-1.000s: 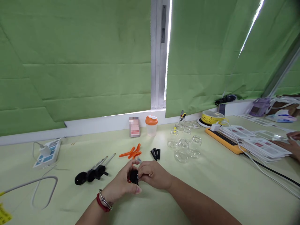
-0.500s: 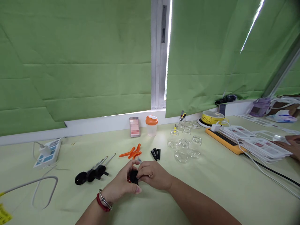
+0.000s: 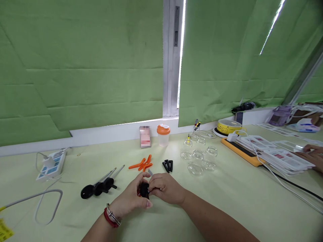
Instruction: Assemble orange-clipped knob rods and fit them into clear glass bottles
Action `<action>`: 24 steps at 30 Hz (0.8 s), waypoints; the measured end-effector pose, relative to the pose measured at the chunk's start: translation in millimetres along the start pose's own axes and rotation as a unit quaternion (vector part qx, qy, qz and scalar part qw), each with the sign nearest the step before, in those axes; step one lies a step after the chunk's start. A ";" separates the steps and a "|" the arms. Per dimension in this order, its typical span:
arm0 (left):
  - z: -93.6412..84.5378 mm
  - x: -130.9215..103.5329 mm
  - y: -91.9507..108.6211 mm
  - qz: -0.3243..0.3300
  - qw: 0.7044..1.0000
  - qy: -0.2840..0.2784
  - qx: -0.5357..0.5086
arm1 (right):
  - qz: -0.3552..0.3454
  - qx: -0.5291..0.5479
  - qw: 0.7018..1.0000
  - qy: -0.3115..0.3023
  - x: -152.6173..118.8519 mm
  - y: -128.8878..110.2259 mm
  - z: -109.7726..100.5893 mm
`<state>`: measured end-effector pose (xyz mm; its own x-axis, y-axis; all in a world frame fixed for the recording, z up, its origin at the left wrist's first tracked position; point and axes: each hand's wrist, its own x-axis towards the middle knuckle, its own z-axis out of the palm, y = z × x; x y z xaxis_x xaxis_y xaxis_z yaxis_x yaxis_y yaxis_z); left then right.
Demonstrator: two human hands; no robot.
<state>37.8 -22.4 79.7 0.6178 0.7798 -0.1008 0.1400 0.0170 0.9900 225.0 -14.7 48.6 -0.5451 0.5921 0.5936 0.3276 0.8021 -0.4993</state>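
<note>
My left hand (image 3: 132,195) is closed around a black round cap (image 3: 144,190), thumb below and fingers above. A bit of orange-red shows at the cap's left edge. The fingers of my right hand (image 3: 165,188) are pinched together at the cap's right side; what is between them is hidden. A thin metal rod (image 3: 150,172) sticks out beyond the right fingers. Left of my hands lie three similar black caps with metal rods (image 3: 98,188). In front are several orange lever-like pieces (image 3: 141,164) and several small black pieces (image 3: 167,165).
Several clear glass jars (image 3: 198,161) stand right of centre, with screwdrivers (image 3: 195,125) in one behind. An orange-lidded cup (image 3: 163,136) is by the wall. White power strip (image 3: 52,164) left; orange power strip (image 3: 241,153) and stacked cards (image 3: 287,159) right, near another person's hands (image 3: 313,156).
My hands stay almost in place, with the right fingers shifted very slightly at the cap. The other person's hand at the far right has moved a little.
</note>
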 end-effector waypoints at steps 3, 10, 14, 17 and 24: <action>-0.6 0.0 -0.8 0.000 1.000 0.000 0.008 | 0.003 0.002 1.000 -0.003 -0.1 -0.3 0.1; -3.0 0.0 -1.6 0.011 0.999 -0.009 0.053 | 0.021 0.014 1.000 0.000 0.1 -2.1 -0.2; -3.4 0.0 0.3 0.039 0.997 -0.021 0.069 | 0.042 0.023 0.999 0.006 -0.1 -3.7 -0.6; -3.1 0.7 0.4 0.053 0.996 -0.027 0.067 | 0.051 0.036 0.998 0.011 -0.2 -3.9 -1.0; -2.7 2.5 -0.2 0.057 0.994 -0.030 0.085 | 0.067 0.057 0.996 0.009 -0.6 -6.1 -2.4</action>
<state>37.2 -18.8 79.5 0.6817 0.7317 0.0003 0.1915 -0.1788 0.9651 225.2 -19.8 52.8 -0.4886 0.6954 0.5270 0.3061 0.7022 -0.6428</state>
